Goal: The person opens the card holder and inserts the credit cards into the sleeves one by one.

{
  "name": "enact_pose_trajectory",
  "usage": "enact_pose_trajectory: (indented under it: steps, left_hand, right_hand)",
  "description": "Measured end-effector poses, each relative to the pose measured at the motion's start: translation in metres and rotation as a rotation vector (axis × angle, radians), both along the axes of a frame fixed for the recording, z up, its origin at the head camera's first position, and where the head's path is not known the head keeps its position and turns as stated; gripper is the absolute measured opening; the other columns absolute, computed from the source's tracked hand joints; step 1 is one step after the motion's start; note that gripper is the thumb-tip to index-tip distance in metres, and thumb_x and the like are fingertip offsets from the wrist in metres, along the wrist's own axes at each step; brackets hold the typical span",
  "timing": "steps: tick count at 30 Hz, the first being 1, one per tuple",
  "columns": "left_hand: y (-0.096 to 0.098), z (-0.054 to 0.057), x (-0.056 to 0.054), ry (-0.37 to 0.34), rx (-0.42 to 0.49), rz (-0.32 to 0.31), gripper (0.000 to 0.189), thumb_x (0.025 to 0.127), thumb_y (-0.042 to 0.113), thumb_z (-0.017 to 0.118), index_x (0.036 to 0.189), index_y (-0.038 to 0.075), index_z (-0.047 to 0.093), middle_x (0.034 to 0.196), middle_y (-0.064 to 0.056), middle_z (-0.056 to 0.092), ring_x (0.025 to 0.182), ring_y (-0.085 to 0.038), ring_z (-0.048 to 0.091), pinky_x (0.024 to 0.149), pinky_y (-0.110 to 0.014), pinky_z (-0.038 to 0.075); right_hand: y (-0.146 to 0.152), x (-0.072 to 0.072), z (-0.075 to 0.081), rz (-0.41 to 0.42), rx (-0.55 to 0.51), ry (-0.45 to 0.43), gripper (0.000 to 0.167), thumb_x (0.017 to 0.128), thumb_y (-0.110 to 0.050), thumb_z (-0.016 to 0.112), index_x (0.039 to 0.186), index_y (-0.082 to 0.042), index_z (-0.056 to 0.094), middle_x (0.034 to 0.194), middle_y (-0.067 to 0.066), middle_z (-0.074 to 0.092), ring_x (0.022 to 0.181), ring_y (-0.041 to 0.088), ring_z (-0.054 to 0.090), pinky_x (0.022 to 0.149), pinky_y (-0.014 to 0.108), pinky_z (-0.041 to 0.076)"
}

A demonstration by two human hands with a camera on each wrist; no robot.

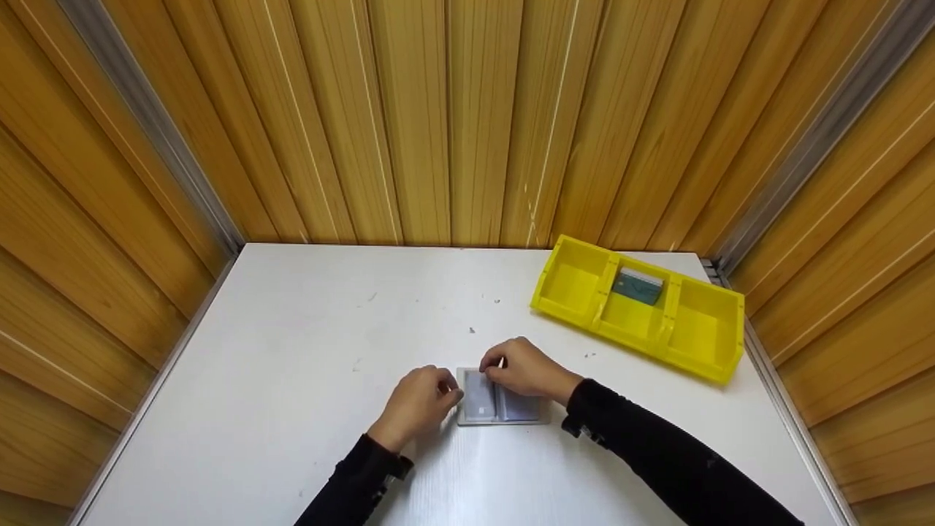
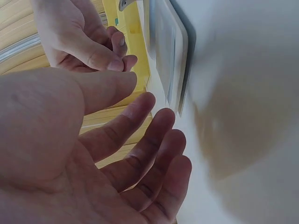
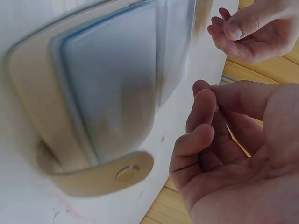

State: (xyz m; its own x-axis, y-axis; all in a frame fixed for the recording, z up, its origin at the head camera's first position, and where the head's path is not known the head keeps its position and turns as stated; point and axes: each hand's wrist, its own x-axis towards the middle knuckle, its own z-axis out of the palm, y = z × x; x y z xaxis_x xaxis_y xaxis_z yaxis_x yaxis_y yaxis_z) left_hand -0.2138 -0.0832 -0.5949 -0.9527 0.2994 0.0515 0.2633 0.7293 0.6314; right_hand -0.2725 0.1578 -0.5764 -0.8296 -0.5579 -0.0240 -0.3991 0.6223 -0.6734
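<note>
A card holder (image 1: pixel 479 398) is lying unfolded on the counter (image 1: pixel 321 329), a left hand (image 1: pixel 419 402) hovering beside it, its loose grip holding nothing. The right hand (image 1: pixel 529 367) is hovering above the holder, thumb and forefinger touching, nothing visible between them. A yellow tray (image 1: pixel 573 283) is sitting beyond.

My left grip (image 2: pixel 70 163) fills the foreground, thumb straight and fingers gently bent, their tips near the pale-edged wallet (image 2: pixel 164 49) on the white tabletop (image 2: pixel 261 42). Past my thumb, my right grip (image 2: pixel 77 39) is curled. Behind are a yellow tray (image 2: pixel 135 46) and wood-coloured wall (image 2: pixel 18 21). A brownish shadow (image 2: pixel 233 140) darkens the tabletop.
</note>
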Motion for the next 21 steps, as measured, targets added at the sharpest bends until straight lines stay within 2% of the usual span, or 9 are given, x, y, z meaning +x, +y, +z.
enact_pose_trajectory:
  steps: [7,13,21]
  left_hand:
    - [0.007,0.001,-0.001,-0.029,0.005,-0.013,0.011,0.098,0.024,0.081,0.093,0.014,0.079,0.088,0.001,0.069,0.083,-0.013,0.060,0.076,-0.034,0.050]
    - [0.016,-0.002,-0.005,-0.051,0.028,-0.021,0.011,0.094,0.022,0.084,0.089,0.014,0.077,0.082,0.003,0.068,0.078,-0.011,0.058,0.072,-0.032,0.049]
    - [0.024,-0.007,-0.008,-0.066,0.005,-0.009,0.014,0.093,0.023,0.086,0.085,0.016,0.076,0.077,0.006,0.062,0.074,-0.011,0.055,0.069,-0.030,0.045]
  right_hand:
    - [0.019,-0.002,0.002,-0.020,0.010,0.026,0.017,0.096,-0.007,0.071,0.105,-0.006,0.085,0.094,0.003,0.082,0.078,0.006,0.060,0.072,0.023,0.051]
    - [0.030,-0.001,0.002,-0.038,0.013,0.024,0.017,0.096,-0.006,0.070,0.103,-0.006,0.085,0.092,0.002,0.080,0.077,0.007,0.060,0.070,0.023,0.051]
    - [0.041,0.001,0.000,-0.051,0.011,0.038,0.015,0.098,-0.007,0.070,0.102,-0.004,0.084,0.092,0.004,0.080,0.077,0.005,0.059,0.070,0.022,0.051]
